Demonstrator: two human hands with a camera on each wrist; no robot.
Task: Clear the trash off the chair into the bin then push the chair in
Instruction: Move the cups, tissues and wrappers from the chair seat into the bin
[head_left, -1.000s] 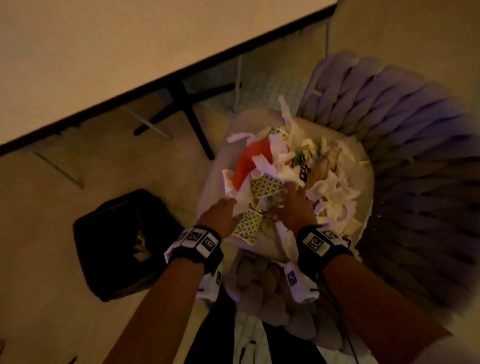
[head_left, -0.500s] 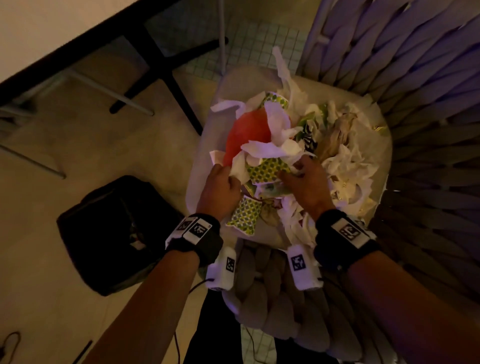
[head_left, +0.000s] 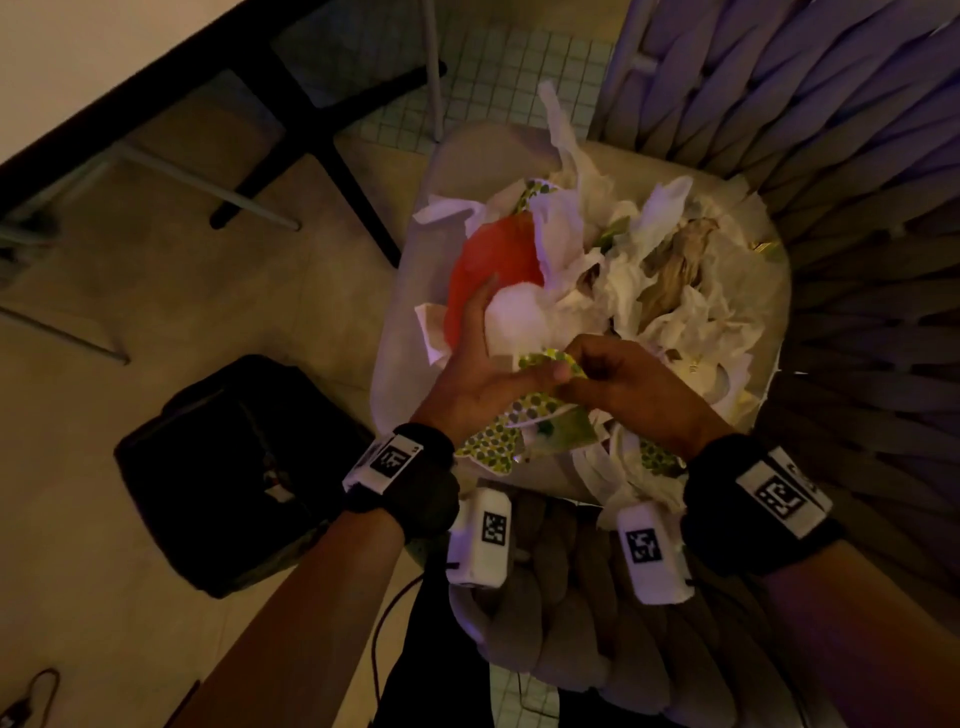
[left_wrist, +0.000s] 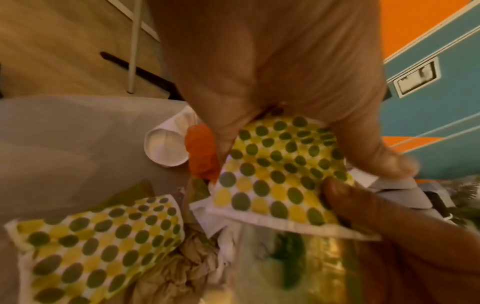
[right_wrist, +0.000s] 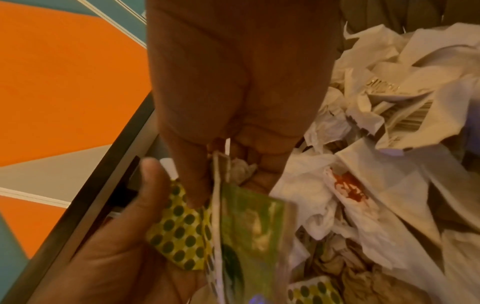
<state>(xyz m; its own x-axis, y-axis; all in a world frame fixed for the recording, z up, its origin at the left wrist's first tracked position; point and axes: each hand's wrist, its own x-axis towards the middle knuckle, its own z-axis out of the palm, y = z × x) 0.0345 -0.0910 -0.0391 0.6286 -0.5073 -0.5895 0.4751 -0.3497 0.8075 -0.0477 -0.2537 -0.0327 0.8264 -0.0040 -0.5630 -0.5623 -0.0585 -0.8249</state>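
Your right hand (head_left: 618, 384) pinches dotted wrapper (left_wrist: 280, 172); left hand (head_left: 483, 379) cups it, thumb on top, fingers loosely extended. Gathering bundle at chair (head_left: 415, 312) front edge for bin (head_left: 208, 467) alongside.

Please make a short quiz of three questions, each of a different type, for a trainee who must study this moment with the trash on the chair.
1. True or false: the bin stands on the floor to the left of the chair seat.
2. Multiple choice: what do the left hand and the right hand both hold? A) the red plastic bag B) a dotted green and yellow paper C) a white paper plate
3. Fill in: most of the trash pile lies on the ____.

Key
1. True.
2. B: the dotted paper is pinched between the fingers of both hands.
3. Chair seat; no piece is seen going into the bin.
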